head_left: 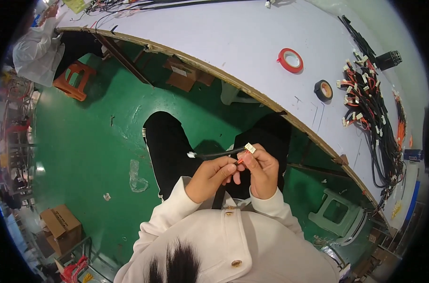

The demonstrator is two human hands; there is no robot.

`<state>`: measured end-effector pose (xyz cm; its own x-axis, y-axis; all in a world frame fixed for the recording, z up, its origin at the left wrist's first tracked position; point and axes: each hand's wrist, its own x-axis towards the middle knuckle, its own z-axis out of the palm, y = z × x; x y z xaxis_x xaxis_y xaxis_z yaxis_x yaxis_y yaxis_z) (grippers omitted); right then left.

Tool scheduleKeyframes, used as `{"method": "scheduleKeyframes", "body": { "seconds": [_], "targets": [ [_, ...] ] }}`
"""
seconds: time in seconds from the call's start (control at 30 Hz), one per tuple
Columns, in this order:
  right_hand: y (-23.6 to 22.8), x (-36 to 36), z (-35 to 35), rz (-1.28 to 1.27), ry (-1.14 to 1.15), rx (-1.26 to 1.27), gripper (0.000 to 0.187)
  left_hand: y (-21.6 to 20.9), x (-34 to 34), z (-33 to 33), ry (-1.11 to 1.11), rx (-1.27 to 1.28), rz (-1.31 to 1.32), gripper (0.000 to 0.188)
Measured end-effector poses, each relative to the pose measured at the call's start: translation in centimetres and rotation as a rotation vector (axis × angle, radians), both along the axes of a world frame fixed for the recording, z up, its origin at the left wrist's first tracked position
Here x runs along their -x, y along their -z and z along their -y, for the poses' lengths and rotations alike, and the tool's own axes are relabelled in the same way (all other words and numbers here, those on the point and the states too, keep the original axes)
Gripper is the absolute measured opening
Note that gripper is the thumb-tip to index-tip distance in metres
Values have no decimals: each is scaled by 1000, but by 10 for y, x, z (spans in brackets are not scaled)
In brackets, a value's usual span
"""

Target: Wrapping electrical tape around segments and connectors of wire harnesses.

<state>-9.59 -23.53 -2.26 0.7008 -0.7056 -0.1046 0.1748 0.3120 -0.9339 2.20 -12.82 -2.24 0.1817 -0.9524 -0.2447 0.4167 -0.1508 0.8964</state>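
Observation:
Above my lap, my left hand (213, 175) and my right hand (261, 170) meet on one short wire harness. Its black sleeved cable (219, 154) runs leftward behind my fingers and ends in a small white connector (191, 154). Red and dark wires (241, 161) pass between my two pinches. At the upper end a cream-white connector (250, 148) sticks up beside my right thumb and forefinger. My left thumb and forefinger press on the wires just left of it. Part of the harness is hidden by my fingers.
On the white table (252, 42) lie a red tape roll (290, 61), a black tape roll (323, 90) and a heap of wire harnesses (370, 108). The table's edge (233, 83) curves in front of my knees. An orange stool (75, 81) and a pale green stool (335, 212) stand on the floor.

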Motion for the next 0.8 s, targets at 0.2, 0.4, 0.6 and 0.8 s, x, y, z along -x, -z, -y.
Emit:
{"method": "scheduleKeyframes", "body": {
  "seconds": [0.2, 0.4, 0.6, 0.8],
  "targets": [
    [2, -3, -8, 8, 88, 128, 13, -1, 9, 1, -76, -20, 40, 26],
    [-5, -5, -10, 26, 93, 18, 15, -4, 10, 3, -132, 19, 53, 25],
    [4, -1, -2, 16, 20, -78, 15, -6, 14, 7, -121, -10, 66, 25],
    [-56, 13, 45, -203, 184, 730, 10, -6, 8, 5, -252, 45, 2, 23]
  ]
}}
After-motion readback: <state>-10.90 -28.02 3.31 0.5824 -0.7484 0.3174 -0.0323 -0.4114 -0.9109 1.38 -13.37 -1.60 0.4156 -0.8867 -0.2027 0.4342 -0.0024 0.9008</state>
